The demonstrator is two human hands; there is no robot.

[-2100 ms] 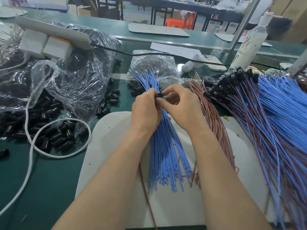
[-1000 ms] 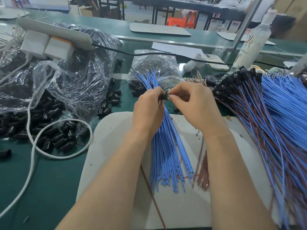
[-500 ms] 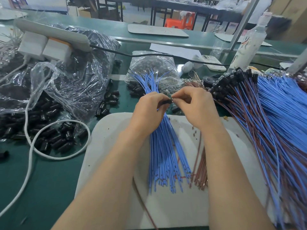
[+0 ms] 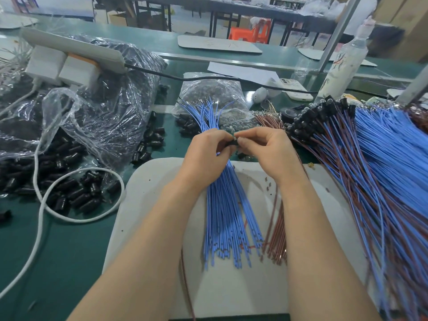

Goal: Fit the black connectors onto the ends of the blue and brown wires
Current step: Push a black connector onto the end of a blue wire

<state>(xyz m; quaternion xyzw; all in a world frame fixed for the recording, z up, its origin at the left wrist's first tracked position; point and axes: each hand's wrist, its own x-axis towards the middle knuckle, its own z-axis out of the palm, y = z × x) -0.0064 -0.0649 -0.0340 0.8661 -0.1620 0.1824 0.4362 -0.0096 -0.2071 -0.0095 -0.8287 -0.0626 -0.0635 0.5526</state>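
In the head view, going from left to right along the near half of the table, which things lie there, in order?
Loose black connectors → bundle of blue wires → bundle of brown wires → heap of blue and brown wires with connectors fitted.

Right hand (image 4: 266, 150) has drawn slightly away from left hand (image 4: 205, 155). Black connector (image 4: 231, 143) is now exposed between their fingertips.
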